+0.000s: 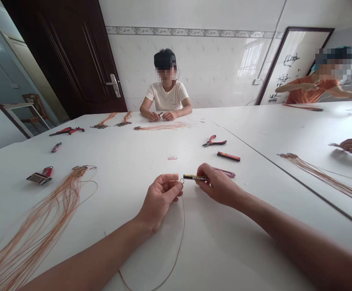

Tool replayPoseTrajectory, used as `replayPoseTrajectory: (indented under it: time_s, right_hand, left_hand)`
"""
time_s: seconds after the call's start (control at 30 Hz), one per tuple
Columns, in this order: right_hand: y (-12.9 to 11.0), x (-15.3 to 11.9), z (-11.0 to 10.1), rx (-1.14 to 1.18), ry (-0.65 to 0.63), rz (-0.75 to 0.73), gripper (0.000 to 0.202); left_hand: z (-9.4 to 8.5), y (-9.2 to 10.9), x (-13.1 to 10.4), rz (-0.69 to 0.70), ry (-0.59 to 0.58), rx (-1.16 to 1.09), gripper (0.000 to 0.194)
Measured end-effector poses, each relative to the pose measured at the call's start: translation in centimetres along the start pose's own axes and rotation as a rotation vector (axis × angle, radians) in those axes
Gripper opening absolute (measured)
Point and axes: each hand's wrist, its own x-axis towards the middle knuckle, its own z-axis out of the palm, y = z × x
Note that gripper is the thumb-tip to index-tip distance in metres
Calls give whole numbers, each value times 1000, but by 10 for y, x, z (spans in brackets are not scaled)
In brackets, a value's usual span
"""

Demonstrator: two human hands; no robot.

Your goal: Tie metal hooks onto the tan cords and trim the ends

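Near the middle of the table, my left hand point(164, 196) pinches a small metal hook point(181, 181) between thumb and forefinger. A thin orange-brown line point(184, 226) hangs from those fingers and curves down over the white table. Just right of the hook, my right hand point(214, 184) is closed round a slim dark stick-like tool point(193, 177). The tool's tip points left and stops close to the hook. Behind my right hand lies a pinkish-red handled tool point(227, 173), partly covered by the hand.
A bundle of orange lines point(63, 198) lies left. Red-handled pliers point(215, 141) and a red-black box point(228, 157) lie beyond my right hand. More pliers point(68, 130) are far left. A person point(166, 95) sits opposite; others work at right, with another line bundle point(318, 171).
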Motion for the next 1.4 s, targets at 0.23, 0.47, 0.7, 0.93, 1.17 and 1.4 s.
replayPoseTrajectory:
  time_s: [0.23,0.47,0.7,0.93,1.17,1.4]
  right_hand:
    - [-10,-1,-2,464,-137,148,24]
    - [-10,-1,-2,597,-214,192,19]
    - [-13,-2,-3,622,-215,159,25]
    - [-11,-2,0,499,-186,157,34]
    - [-16,-4,6,463,-214,168,50]
    - [-20,-3,9,399,-216,149,39]
  left_hand:
    - [-2,0,1,-29,17,-61,30]
    - [-3,-2,1,-31,12,-84,30]
    - [-2,0,1,-38,28,-75,31]
    - [-1,0,0,-33,39,-88,33]
    - [1,2,-2,-12,15,-61,33]
    - [1,1,-2,14,-28,-42,31]
